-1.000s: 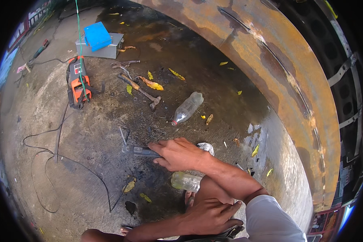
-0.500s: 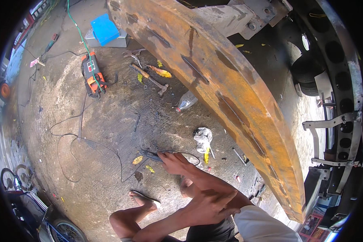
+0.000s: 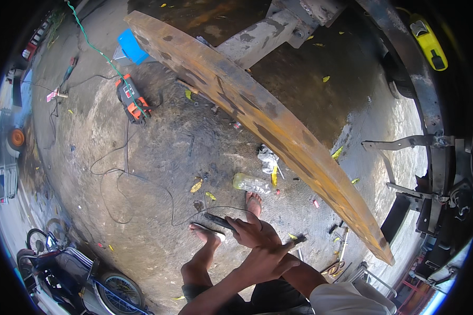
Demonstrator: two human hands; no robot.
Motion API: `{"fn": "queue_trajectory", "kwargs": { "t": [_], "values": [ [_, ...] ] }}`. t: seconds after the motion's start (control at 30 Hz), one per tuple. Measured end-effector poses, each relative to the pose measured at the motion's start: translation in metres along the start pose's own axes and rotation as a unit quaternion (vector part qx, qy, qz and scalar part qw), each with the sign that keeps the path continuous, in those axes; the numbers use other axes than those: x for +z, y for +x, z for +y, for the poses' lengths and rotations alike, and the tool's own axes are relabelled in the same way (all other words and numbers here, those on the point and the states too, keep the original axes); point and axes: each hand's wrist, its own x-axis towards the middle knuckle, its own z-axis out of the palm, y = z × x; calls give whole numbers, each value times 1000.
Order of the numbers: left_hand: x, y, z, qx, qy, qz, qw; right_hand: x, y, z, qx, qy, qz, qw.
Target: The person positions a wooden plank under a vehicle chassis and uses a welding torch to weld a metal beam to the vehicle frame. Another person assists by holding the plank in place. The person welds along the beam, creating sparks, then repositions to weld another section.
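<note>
My right hand (image 3: 249,232) reaches in from the lower right, fingers wrapped round a dark electrode holder (image 3: 219,220) that points left. A thin cable (image 3: 172,210) runs from it over the ground. My left hand (image 3: 268,261) comes from the lower left and crosses over my right forearm, at least one finger stretched out to the right. A small dark piece (image 3: 299,240) shows at that fingertip; whether the hand touches it I cannot tell. Beyond my hands, a long rusty curved steel beam (image 3: 284,131) slants from upper left to lower right.
An orange and black welding machine (image 3: 131,98) stands at upper left beside a blue object (image 3: 132,47). A plastic bottle (image 3: 251,184) lies by my bare foot (image 3: 253,203). A motorcycle (image 3: 79,278) stands lower left. Metal framework (image 3: 431,136) and a yellow tool (image 3: 429,43) are at right.
My view has shifted, so the beam sits lower and further left at its top. My right hand still grips the electrode holder, now lower in view. The bottle near my foot shows more fully.
</note>
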Motion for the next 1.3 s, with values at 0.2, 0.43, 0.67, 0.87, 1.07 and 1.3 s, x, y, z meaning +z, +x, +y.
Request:
{"fn": "queue_trajectory", "kwargs": {
  "t": [0.2, 0.43, 0.67, 0.87, 1.07, 1.3],
  "values": [
    [-24, 68, 36, 195, 105, 49, 974, -41, -34, -54, 177, 435, 84, 879],
    [-32, 175, 76, 294, 374, 41, 879, -73, -82, -102, 234, 73, 19, 969],
    [-18, 186, 51, 256, 456, 31, 852, -54, -127, -148, 367, 158, 73, 914],
    [-18, 187, 55, 250, 470, 38, 846, -35, -136, -161, 362, 179, 157, 901],
    [-17, 189, 50, 262, 472, 48, 841, -44, -164, -171, 400, 193, 148, 884],
    [-19, 190, 47, 257, 510, 47, 820, 3, -237, -187, 473, 196, 187, 839]
  ]
}}
